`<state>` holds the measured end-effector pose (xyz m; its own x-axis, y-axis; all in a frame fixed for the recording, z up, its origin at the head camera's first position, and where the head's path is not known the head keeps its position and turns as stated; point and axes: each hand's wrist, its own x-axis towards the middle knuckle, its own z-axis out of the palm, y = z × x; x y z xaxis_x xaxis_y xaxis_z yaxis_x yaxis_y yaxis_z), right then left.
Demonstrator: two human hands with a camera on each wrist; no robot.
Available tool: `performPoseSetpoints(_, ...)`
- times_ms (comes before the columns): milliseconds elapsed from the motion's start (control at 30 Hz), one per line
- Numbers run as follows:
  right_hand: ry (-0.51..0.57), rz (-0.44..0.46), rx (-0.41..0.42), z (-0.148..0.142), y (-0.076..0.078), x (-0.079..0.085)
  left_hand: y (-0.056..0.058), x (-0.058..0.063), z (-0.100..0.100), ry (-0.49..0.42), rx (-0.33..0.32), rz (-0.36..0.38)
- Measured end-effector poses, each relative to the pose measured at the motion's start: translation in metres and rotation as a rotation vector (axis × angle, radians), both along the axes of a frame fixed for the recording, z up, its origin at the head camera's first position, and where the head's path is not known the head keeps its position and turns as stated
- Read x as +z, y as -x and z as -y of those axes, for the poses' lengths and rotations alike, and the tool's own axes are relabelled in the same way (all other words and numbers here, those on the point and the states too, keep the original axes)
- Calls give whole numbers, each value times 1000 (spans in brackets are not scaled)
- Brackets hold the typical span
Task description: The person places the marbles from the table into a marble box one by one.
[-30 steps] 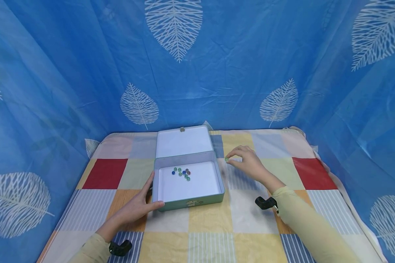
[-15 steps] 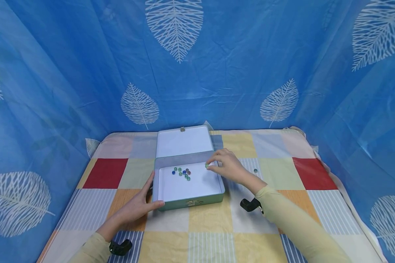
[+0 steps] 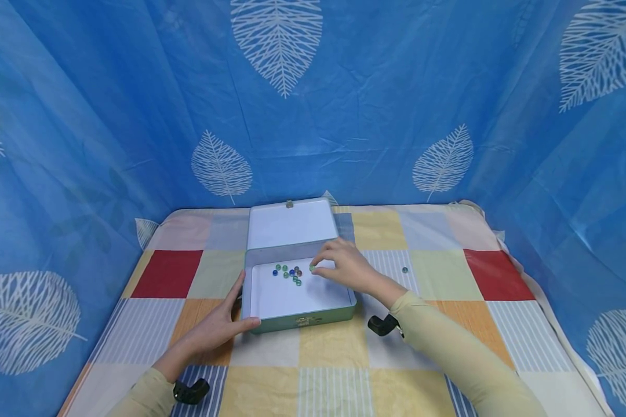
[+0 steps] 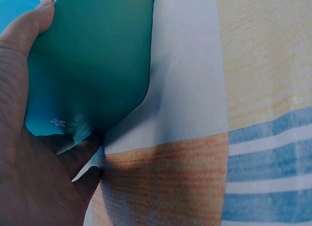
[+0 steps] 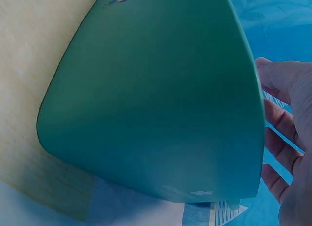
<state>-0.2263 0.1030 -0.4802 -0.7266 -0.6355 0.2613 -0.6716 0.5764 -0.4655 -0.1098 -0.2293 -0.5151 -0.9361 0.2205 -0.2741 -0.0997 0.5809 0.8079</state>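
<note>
A green tin box [image 3: 339, 314] with a white inside has its lid [image 3: 292, 223] swung back. Several green, blue and reddish marbles lie grouped on its floor, among them a blue marble [image 3: 275, 273] and a green marble [image 3: 298, 282]. My right hand [image 3: 344, 266] reaches over the box's right wall, pinching a light green marble [image 3: 312, 268] between thumb and fingertips, just right of the group. At the box's front left corner, my left hand [image 3: 219, 327] grips the wall, thumb at the front rim and fingers along the left side [image 4: 80, 155].
One dark green marble [image 3: 404, 270] lies on the patchwork tablecloth [image 3: 334, 388] right of the box. Blue curtains [image 3: 344, 116] with white leaf prints enclose the back and sides of the table.
My right hand has carried the light green marble leftward from outside the box to above its floor, uncovering the dark green marble on the cloth. The left hand has stayed put.
</note>
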Motion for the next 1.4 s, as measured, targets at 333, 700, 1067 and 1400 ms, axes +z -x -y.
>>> performPoseSetpoints(333,4,25,8,5,-2,0,1,0,0,10,-2,-5)
performPoseSetpoints(700,14,56,-41,-2,-1,3,1,-1,0,0,0,0)
performPoseSetpoints(1067,103,93,-94,-30,4,9,1,-1,0,4,-2,2)
performPoseSetpoints(1400,149,140,-173,-65,8,13,0,-1,1,13,0,10)
